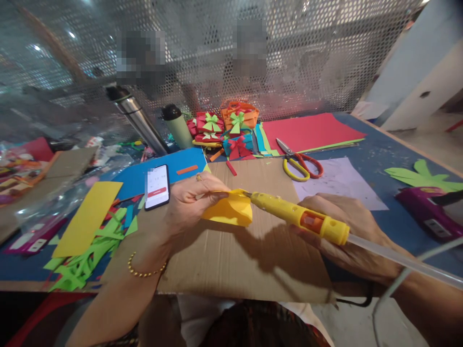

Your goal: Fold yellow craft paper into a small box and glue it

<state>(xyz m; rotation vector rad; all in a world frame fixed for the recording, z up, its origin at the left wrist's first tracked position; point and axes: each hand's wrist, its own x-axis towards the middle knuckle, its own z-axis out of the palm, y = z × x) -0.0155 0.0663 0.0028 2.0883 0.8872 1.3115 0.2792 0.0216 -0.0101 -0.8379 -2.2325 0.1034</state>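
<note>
From the head view, the left hand (197, 193) pinches folded yellow paper (231, 209) above the cardboard (231, 260); the right hand (336, 226) grips a yellow glue gun (300, 217), nozzle at the paper's edge. The phone's (157, 187) writing is too small to read.

Perforated metal panel (307, 62), grey, by which the rear of the scene is spanned; small round holes are set across it in close rows, and bright spots of light (71, 34) are seen at upper left, where a brown diagonal bar (54, 46) is also shown, blurred. A blue tabletop (383, 166) is bordered at the right by a wood-coloured edge (407, 143). At upper right, a pale upright surface (415, 72) is pierced by a dark oval opening (425, 94); beside it, a light-toned floor (427, 126) is partly exposed
</note>
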